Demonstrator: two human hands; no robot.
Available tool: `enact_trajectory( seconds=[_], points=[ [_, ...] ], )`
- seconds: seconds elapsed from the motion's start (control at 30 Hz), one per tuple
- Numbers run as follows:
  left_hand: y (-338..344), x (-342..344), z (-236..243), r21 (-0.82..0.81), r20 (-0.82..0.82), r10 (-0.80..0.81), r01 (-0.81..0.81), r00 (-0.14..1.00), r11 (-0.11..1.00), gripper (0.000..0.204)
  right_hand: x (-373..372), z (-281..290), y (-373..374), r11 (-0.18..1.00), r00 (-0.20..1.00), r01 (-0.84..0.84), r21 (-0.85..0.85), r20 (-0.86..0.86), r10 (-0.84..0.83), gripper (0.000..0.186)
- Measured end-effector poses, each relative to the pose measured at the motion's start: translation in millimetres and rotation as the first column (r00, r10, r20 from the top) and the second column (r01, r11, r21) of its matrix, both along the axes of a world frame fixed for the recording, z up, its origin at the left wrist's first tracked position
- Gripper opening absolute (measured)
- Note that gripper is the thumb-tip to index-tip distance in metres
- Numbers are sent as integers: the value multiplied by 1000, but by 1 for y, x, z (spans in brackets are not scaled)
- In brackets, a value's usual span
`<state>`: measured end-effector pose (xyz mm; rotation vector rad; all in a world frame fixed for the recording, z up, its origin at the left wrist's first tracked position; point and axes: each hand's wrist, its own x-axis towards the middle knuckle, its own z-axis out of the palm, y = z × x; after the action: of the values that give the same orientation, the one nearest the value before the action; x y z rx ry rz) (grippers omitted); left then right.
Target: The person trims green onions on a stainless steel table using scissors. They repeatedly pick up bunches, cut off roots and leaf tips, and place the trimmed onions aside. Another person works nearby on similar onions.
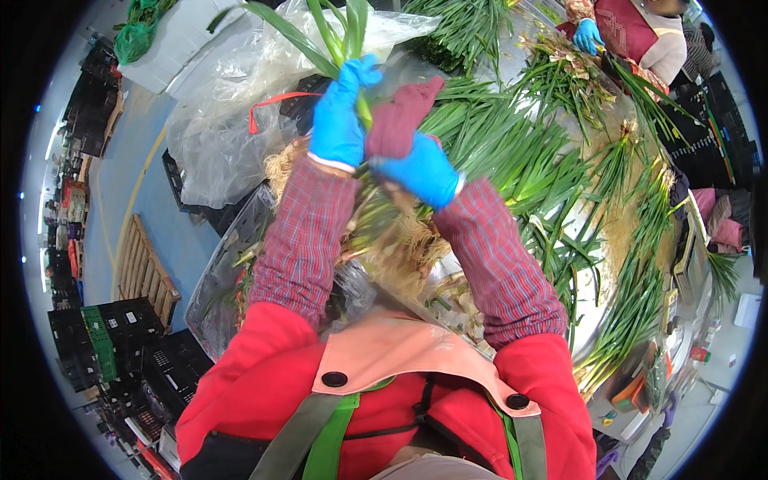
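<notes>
My left hand (334,120), in a blue glove, is closed around a leafy green leek (338,40). Its long flat leaves rise above the fist toward the top of the picture. My right hand (426,171), gloved in the same blue, grips a maroon cloth (400,120) whose end sticks up beside the leek. Both hands are close together over the table, and motion blurs the right fingers. Below them lie more leeks with pale, stringy roots (420,248), partly hidden by my forearms. Right of my hands spreads a large heap of green leeks (512,152).
Clear plastic sheeting (232,104) drapes at the left, crossed by a red strip (280,100). A wooden pallet (148,272) and black crates (120,336) stand on the floor. Across the table, a person's blue-gloved hand (588,36) is near bundled greens.
</notes>
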<state>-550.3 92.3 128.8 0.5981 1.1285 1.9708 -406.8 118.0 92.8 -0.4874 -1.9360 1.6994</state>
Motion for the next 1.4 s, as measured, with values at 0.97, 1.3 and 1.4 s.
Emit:
enact_trajectory(
  seconds=[0.97,1.3,1.4],
  points=[
    [-37,-76,29,262,240,107,-171,965,950,46,-61,114,172,660,505,-462,592,788,-354,52],
    [-39,8,37,180,99,-136,117,986,977,46,-24,34,6,871,894,-175,459,445,-56,15],
    [-41,34,30,205,151,-175,143,973,968,48,15,10,-29,858,878,-28,513,422,-224,13]
  ],
)
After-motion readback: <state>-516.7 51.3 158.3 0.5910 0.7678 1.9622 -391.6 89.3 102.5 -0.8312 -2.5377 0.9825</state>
